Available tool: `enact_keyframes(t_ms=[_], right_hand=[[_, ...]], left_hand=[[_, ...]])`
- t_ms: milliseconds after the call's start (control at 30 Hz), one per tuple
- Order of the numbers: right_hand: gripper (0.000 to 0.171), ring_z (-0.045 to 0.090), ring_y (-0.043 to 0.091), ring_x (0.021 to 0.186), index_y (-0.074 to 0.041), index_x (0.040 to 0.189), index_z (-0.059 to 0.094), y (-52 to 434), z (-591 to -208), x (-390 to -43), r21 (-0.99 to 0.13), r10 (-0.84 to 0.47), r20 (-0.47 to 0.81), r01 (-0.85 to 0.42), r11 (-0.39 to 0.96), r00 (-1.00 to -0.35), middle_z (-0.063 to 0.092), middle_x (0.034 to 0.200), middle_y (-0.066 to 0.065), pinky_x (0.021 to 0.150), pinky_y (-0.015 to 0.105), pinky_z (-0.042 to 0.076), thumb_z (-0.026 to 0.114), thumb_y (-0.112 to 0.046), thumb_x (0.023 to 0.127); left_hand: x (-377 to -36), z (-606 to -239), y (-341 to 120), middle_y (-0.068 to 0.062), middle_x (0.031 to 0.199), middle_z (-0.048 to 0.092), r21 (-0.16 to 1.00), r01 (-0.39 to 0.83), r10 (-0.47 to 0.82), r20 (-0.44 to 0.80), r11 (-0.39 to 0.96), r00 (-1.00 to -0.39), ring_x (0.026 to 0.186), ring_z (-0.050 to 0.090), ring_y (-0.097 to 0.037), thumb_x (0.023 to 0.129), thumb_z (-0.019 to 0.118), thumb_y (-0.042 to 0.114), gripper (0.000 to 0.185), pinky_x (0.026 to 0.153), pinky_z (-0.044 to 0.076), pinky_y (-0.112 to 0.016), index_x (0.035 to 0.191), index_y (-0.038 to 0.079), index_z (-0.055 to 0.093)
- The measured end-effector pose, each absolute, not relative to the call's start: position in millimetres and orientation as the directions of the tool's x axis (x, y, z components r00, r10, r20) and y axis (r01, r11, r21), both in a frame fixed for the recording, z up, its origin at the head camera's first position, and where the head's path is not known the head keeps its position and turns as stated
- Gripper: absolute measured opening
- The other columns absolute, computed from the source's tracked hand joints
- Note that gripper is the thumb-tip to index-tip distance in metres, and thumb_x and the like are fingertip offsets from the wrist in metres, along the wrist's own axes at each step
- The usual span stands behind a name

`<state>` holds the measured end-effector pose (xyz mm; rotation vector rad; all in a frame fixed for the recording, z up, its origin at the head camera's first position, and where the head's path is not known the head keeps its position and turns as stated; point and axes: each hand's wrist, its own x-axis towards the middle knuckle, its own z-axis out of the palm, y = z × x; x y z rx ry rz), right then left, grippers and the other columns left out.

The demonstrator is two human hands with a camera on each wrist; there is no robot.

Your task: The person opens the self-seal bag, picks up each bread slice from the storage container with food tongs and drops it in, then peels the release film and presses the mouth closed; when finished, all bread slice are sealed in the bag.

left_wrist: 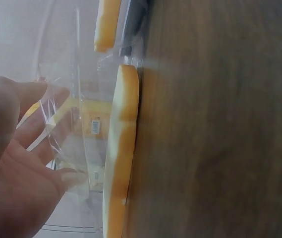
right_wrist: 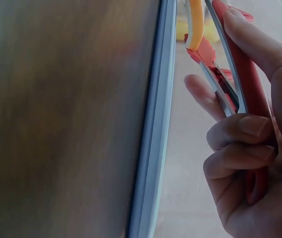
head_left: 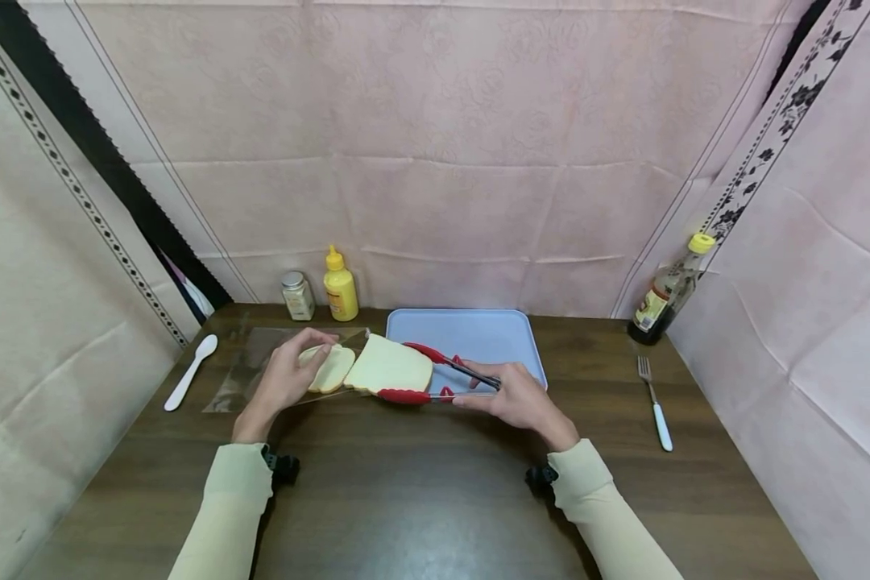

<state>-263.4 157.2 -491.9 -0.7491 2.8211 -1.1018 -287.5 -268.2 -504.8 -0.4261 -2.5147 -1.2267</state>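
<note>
My left hand (head_left: 295,372) pinches the upper edge of a clear plastic bag (head_left: 235,379), its thumb and fingers bent around the film in the left wrist view. Inside the bag lies a bread slice (head_left: 331,372), its brown crust (left_wrist: 121,144) facing the left wrist camera. My right hand (head_left: 518,395) grips red-tipped tongs (head_left: 404,396) by their handles. Between the tong heads is a second bread slice (head_left: 391,366), at the bag's mouth and overlapping the left edge of a light blue tray (head_left: 464,322). In the right wrist view, fingers wrap the red handle (right_wrist: 250,79).
A white spoon (head_left: 191,373) lies at the left. Behind the bag stand a small jar (head_left: 298,298) with a grey lid and a yellow squeeze bottle (head_left: 341,290). To the right are a dark sauce bottle (head_left: 656,310) and a fork (head_left: 656,407). Cloth walls border the wooden table (head_left: 406,499).
</note>
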Motion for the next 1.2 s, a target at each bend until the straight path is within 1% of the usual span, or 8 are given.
enact_keyframes(t_ms=[100, 300, 467, 633, 733, 867, 967, 1200], right_hand=[[0.076, 0.034, 0.011, 0.051, -0.038, 0.154, 0.059, 151.4, -489.1, -261.1, -0.626, -0.47, 0.152, -0.452, 0.635, -0.87, 0.068, 0.077, -0.001, 0.044, 0.027, 0.037, 0.084, -0.064, 0.087], [0.077, 0.04, 0.014, 0.055, -0.037, 0.154, 0.06, 152.4, -481.1, -256.0, -0.617, -0.443, 0.157, -0.438, 0.654, -0.883, 0.065, 0.069, 0.001, 0.045, 0.028, 0.037, 0.085, -0.065, 0.086], [0.075, 0.031, 0.01, 0.049, -0.033, 0.153, 0.062, 152.0, -482.3, -255.9, -0.618, -0.478, 0.162, -0.466, 0.633, -0.864, 0.072, 0.079, 0.0, 0.043, 0.027, 0.035, 0.086, -0.06, 0.088], [0.074, 0.037, 0.008, 0.053, -0.031, 0.153, 0.063, 146.4, -487.0, -257.7, -0.623, -0.502, 0.145, -0.473, 0.623, -0.853, 0.076, 0.09, -0.003, 0.046, 0.026, 0.037, 0.084, -0.062, 0.089], [0.074, 0.039, 0.009, 0.053, -0.031, 0.152, 0.063, 143.3, -487.6, -259.8, -0.643, -0.495, 0.138, -0.457, 0.614, -0.858, 0.078, 0.092, 0.001, 0.047, 0.026, 0.037, 0.084, -0.062, 0.088], [0.072, 0.043, 0.01, 0.057, -0.031, 0.15, 0.065, 138.2, -489.0, -264.9, -0.651, -0.481, 0.132, -0.442, 0.617, -0.867, 0.081, 0.108, 0.005, 0.047, 0.027, 0.037, 0.084, -0.063, 0.088], [0.07, 0.049, 0.011, 0.063, -0.031, 0.149, 0.066, 133.0, -490.1, -270.1, -0.643, -0.474, 0.132, -0.439, 0.628, -0.871, 0.079, 0.125, 0.002, 0.048, 0.027, 0.038, 0.084, -0.063, 0.089], [0.07, 0.054, 0.013, 0.071, -0.029, 0.149, 0.067, 120.7, -484.4, -277.2, -0.605, -0.478, 0.1, -0.435, 0.667, -0.872, 0.08, 0.117, -0.001, 0.054, 0.028, 0.041, 0.084, -0.061, 0.09]], left_hand=[[-287.2, -503.8, -269.3, -0.012, 0.135, 0.077, 0.712, 0.384, 0.127, 0.388, 0.588, -0.913, 0.139, 0.064, -0.039, 0.109, 0.068, 0.015, 0.016, 0.12, 0.043, -0.066, 0.122, 0.007, 0.072], [-286.2, -503.9, -270.3, -0.012, 0.133, 0.077, 0.713, 0.382, 0.117, 0.392, 0.588, -0.912, 0.138, 0.065, -0.039, 0.108, 0.069, 0.014, 0.017, 0.12, 0.044, -0.065, 0.122, 0.006, 0.073], [-285.0, -503.5, -271.9, -0.012, 0.131, 0.078, 0.709, 0.39, 0.115, 0.404, 0.587, -0.907, 0.136, 0.066, -0.039, 0.108, 0.069, 0.014, 0.017, 0.119, 0.045, -0.065, 0.122, 0.006, 0.074], [-283.3, -500.2, -272.8, -0.01, 0.129, 0.079, 0.716, 0.389, 0.124, 0.394, 0.58, -0.911, 0.136, 0.066, -0.038, 0.108, 0.07, 0.016, 0.017, 0.118, 0.046, -0.065, 0.122, 0.008, 0.074], [-283.1, -497.9, -273.1, -0.009, 0.129, 0.079, 0.722, 0.386, 0.129, 0.385, 0.574, -0.914, 0.135, 0.067, -0.037, 0.108, 0.07, 0.016, 0.017, 0.118, 0.046, -0.065, 0.122, 0.008, 0.074], [-282.7, -496.1, -273.6, -0.009, 0.129, 0.079, 0.729, 0.372, 0.126, 0.37, 0.574, -0.92, 0.136, 0.066, -0.037, 0.108, 0.07, 0.016, 0.017, 0.12, 0.044, -0.067, 0.122, 0.008, 0.074], [-282.0, -495.3, -274.3, -0.009, 0.129, 0.079, 0.728, 0.364, 0.107, 0.375, 0.582, -0.921, 0.136, 0.066, -0.038, 0.108, 0.07, 0.017, 0.017, 0.121, 0.042, -0.068, 0.121, 0.008, 0.075], [-282.7, -495.2, -274.0, -0.008, 0.128, 0.08, 0.709, 0.397, 0.091, 0.428, 0.583, -0.899, 0.136, 0.066, -0.038, 0.107, 0.071, 0.016, 0.016, 0.118, 0.045, -0.067, 0.12, 0.009, 0.077]])
